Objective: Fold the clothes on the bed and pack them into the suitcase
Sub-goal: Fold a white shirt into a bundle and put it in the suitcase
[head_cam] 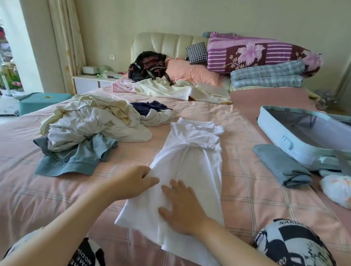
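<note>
One fold pending. Bed [250, 197]; open suitcase [290, 147] far right of right hand [179, 210]. White garment [189, 156] beneath both hands, long axis straight ahead. Right hand flat, fingers spread, pressing; left hand [135, 182] curled on garment's left edge.

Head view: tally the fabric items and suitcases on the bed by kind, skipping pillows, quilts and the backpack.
Flat white garment: 1
Folded grey-blue garment: 1
Heap of unfolded white, cream and blue clothes: 1
Far crumpled cream and pink cloth: 1
White-and-orange bundle, kind unclear: 1
Open light-blue hard-shell suitcase: 1
Total: 6
</note>
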The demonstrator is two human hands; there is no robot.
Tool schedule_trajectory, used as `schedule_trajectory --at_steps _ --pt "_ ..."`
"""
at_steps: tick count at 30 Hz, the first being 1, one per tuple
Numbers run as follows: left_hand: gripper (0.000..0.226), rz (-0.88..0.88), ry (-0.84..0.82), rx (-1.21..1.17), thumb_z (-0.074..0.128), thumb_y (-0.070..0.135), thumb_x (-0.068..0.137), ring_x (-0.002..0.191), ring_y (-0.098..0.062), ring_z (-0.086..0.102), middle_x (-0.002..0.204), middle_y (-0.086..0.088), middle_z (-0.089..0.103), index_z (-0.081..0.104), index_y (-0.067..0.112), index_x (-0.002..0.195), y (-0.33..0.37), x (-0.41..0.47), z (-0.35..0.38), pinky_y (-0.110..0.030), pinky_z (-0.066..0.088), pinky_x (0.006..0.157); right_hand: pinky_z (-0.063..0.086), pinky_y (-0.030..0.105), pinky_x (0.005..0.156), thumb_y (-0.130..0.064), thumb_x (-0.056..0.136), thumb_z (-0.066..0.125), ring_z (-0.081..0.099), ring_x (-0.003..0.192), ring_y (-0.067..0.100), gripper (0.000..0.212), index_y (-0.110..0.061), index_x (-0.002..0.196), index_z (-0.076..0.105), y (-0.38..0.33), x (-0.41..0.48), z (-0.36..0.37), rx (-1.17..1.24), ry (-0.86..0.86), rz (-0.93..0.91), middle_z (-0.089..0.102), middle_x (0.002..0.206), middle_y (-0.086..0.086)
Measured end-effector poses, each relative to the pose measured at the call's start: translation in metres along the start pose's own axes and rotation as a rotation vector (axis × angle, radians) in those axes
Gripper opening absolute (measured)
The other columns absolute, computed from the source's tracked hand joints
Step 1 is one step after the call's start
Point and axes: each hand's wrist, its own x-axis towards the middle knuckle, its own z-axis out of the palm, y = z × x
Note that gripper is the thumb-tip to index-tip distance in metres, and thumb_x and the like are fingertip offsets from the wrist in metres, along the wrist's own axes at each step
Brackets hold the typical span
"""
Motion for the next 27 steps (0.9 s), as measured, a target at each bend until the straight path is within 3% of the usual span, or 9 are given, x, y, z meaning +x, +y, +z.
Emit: schedule_trajectory --at_steps 2,4,7,9,14,18,20,23,27 --pt "0.036 0.067 -0.04 -0.091 0.066 0.045 0.085 0.071 -0.021 0.063 0.086 -0.002 0.065 0.059 0.013 0.097 0.015 -0.014 0.006 -0.04 0.055 0.069 0.022 0.027 0.119 -0.021 0.097 0.052 0.035 0.145 0.02 0.049 -0.02 0.146 0.047 -0.001 0.0 -0.016 0.381 0.146 0.098 0.044 0.153 0.002" --pt "0.029 0.068 -0.341 -0.264 0.068 0.033 0.09 0.069 -0.023 0.065 0.088 -0.004 0.067 0.056 0.018 0.111 0.032 -0.031 0.018 -0.037 0.058 0.063 0.045 0.031 0.106 -0.007 0.093 0.048 0.063 0.114 0.019 0.034 -0.02 0.119 0.066 0.001 -0.003 -0.035 0.711 0.323 0.278 0.068 0.115 -0.003" --pt "0.029 0.044 -0.823 -0.265 0.059 0.028 0.097 0.074 -0.026 0.07 0.098 -0.007 0.073 0.06 0.014 0.121 0.045 -0.05 0.029 -0.034 0.059 0.067 0.056 0.044 0.086 -0.022 0.091 0.047 0.064 0.083 0.019 0.02 -0.025 0.101 0.064 0.015 -0.01 -0.046 0.828 0.409 0.45 0.067 0.095 -0.007" --pt "0.021 0.103 -0.707 -0.171 0.059 0.03 0.096 0.074 -0.02 0.071 0.095 -0.001 0.075 0.067 0.018 0.112 0.035 -0.04 0.033 -0.026 0.054 0.063 0.051 0.035 0.08 -0.033 0.089 0.05 0.061 0.089 0.015 0.027 -0.026 0.114 0.058 0.023 -0.021 -0.044 0.604 0.329 0.453 0.059 0.104 -0.009" --pt "0.008 0.096 -0.005 -0.063 0.069 0.034 0.088 0.065 -0.013 0.063 0.084 0.008 0.066 0.063 0.032 0.082 -0.001 -0.009 0.038 -0.024 0.049 0.059 0.044 0.028 0.079 -0.051 0.084 0.063 0.058 0.094 0.009 0.029 -0.034 0.108 0.061 0.015 -0.034 -0.028 0.268 0.236 0.261 0.052 0.104 -0.014" --pt "0.047 0.18 -0.033 0.102 0.08 0.053 0.071 0.085 -0.005 0.055 0.107 0.015 0.051 0.057 0.033 0.106 -0.006 -0.016 0.058 -0.023 0.047 0.076 0.044 0.028 0.073 -0.047 0.088 0.066 0.06 0.091 0.015 0.02 -0.027 0.084 0.069 0.007 -0.026 -0.013 0.142 0.256 0.229 0.058 0.094 -0.011" --pt "0.062 0.259 0.064 0.079 0.084 0.052 0.066 0.088 -0.011 0.053 0.113 0.011 0.04 0.046 0.028 0.11 -0.007 -0.016 0.068 -0.028 0.049 0.08 0.043 0.028 0.069 -0.04 0.091 0.066 0.06 0.083 0.015 0.02 -0.022 0.082 0.072 0.006 -0.028 -0.011 0.259 0.415 0.217 0.063 0.088 -0.009" --pt "0.049 0.332 0.3 -0.082 0.083 0.036 0.075 0.075 -0.01 0.053 0.103 0.008 0.039 0.042 0.021 0.097 -0.005 -0.017 0.068 -0.02 0.045 0.069 0.041 0.027 0.06 -0.028 0.093 0.065 0.057 0.071 0.012 0.019 -0.019 0.079 0.074 0.009 -0.035 -0.023 0.336 0.747 0.265 0.067 0.077 -0.01" --pt "0.028 0.417 0.22 0.065 0.073 0.032 0.083 0.066 -0.005 0.047 0.081 0.014 0.05 0.045 0.029 0.079 -0.009 -0.027 0.069 -0.029 0.047 0.063 0.046 0.03 0.059 -0.031 0.097 0.055 0.059 0.068 0.021 0.032 -0.015 0.072 0.065 0.027 -0.042 -0.036 0.004 0.435 0.471 0.065 0.073 -0.004"
